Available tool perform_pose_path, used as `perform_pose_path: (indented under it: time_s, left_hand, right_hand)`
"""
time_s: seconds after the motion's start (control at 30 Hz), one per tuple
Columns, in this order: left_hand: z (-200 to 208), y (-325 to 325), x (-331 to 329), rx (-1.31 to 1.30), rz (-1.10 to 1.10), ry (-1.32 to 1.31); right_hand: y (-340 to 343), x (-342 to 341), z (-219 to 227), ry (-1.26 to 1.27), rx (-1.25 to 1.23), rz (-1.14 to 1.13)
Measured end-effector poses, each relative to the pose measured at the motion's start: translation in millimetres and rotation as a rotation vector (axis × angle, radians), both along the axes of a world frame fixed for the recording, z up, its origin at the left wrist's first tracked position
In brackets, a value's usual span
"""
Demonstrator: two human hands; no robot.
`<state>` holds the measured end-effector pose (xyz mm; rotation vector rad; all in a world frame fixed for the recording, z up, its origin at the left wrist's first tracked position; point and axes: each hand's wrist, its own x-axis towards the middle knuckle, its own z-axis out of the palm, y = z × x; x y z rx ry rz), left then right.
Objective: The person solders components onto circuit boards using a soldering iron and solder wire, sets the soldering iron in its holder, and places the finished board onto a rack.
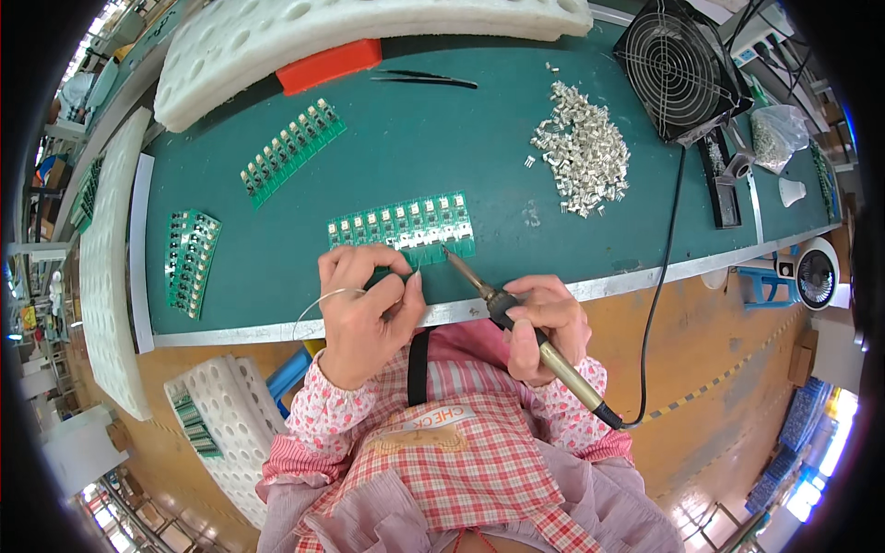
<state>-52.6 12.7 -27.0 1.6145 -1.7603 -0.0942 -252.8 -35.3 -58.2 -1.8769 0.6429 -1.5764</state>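
Observation:
A green circuit board panel [401,221] with a row of small white parts lies near the table's front edge. My right hand [550,323] grips a soldering iron [567,373], its tip slanting up and left to the panel's lower right part. My left hand [364,309] is closed around thin solder wire [318,302], which loops out at its left. The fingertips of that hand are at the panel's lower edge and cover part of it. Whether the wire touches the iron's tip is too small to tell.
Two more board panels [293,152] [192,263] lie to the left. Black tweezers [424,79] and a red box [329,66] are at the back. A heap of small metal parts [585,152] sits right, near a black fan [678,69]. The iron's cord [666,267] crosses the table edge.

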Motion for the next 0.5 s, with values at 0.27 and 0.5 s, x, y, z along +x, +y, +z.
perform_pose_path:
  time_s: [0.27,0.5]
  left_hand:
    - [-3.4,-1.1,-1.0,-0.026,0.012,0.002]
    - [-5.0,-2.3,-2.3,-0.024,0.029,-0.027]
  right_hand:
    - [-1.2,12.1,-4.7,0.004,0.021,0.007]
    - [-3.3,11.7,3.9,0.102,0.021,0.023]
